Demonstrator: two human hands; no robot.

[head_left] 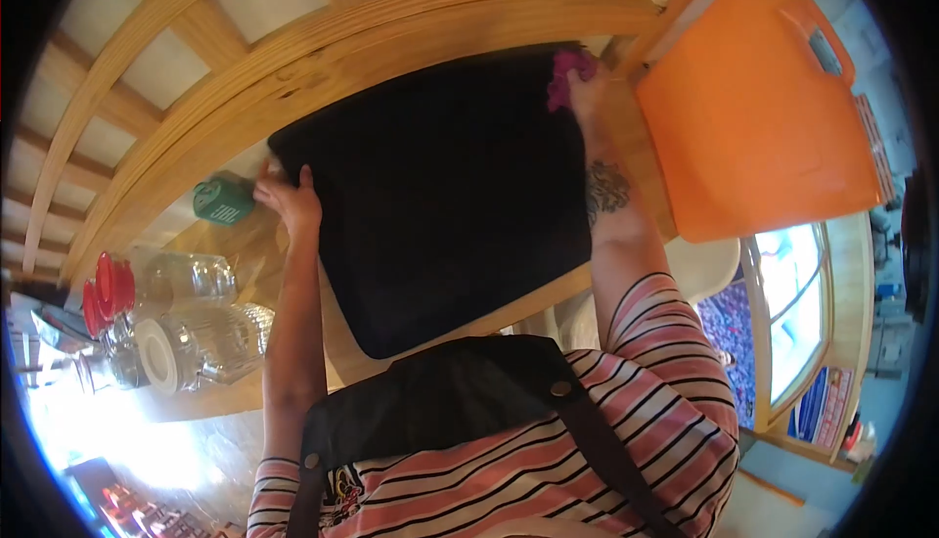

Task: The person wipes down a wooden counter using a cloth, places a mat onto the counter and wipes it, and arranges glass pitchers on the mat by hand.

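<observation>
In front of me a large black flat panel (450, 186) with rounded corners leans tilted on the wooden surface; its exact kind I cannot make out. My left hand (290, 203) is at its left edge, thumb over the front and fingers outside the edge. Near the panel's upper right corner, my right hand (587, 93) has its fingers closed around a crumpled purple cloth (565, 78). The cloth overlaps that corner. Just left of my left hand stands a small green JBL speaker (221, 201).
Clear glass jars (210, 342), some with red lids (114, 282), stand at the left. A wooden slatted frame (421, 10) runs along the back. At the right is a big orange plastic piece (758, 117) with a handle opening. A bright window (792, 293) lies beyond.
</observation>
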